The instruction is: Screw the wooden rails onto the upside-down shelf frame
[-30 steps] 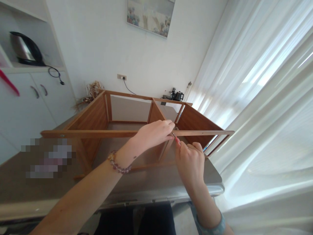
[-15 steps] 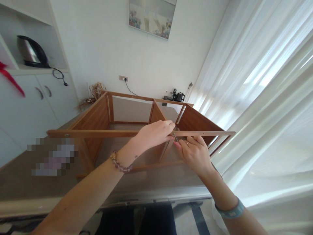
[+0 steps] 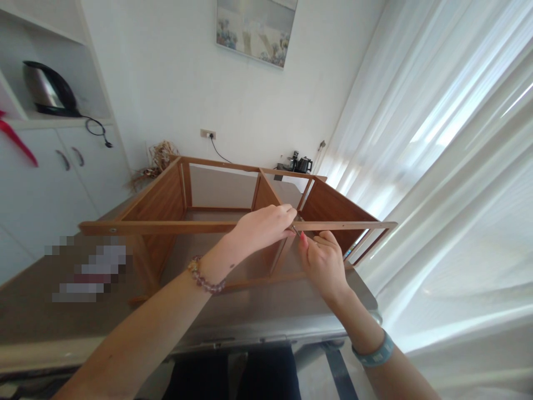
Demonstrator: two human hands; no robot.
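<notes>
A wooden shelf frame (image 3: 200, 227) lies on its side on the table. My left hand (image 3: 266, 225) is closed around its near rail, where the middle shelf board (image 3: 266, 194) meets it. Just right of those fingers, a thin metal tool (image 3: 296, 230) slants up to the rail; only a short length shows and its kind is unclear. My right hand (image 3: 322, 258) pinches the lower end of this tool, below the rail. A bolt or fitting (image 3: 112, 230) sits in the rail's left end.
The table edge (image 3: 291, 333) runs close in front of me. White curtains (image 3: 437, 194) hang at the right. Dried plants (image 3: 160, 158) and a black pot (image 3: 305, 164) stand beyond the frame. An electric kettle (image 3: 49, 89) sits in the left cabinet.
My right hand has turned at the wrist and shifted left, its forearm swinging inward. My left hand keeps its place on the rail. The view has moved slightly.
</notes>
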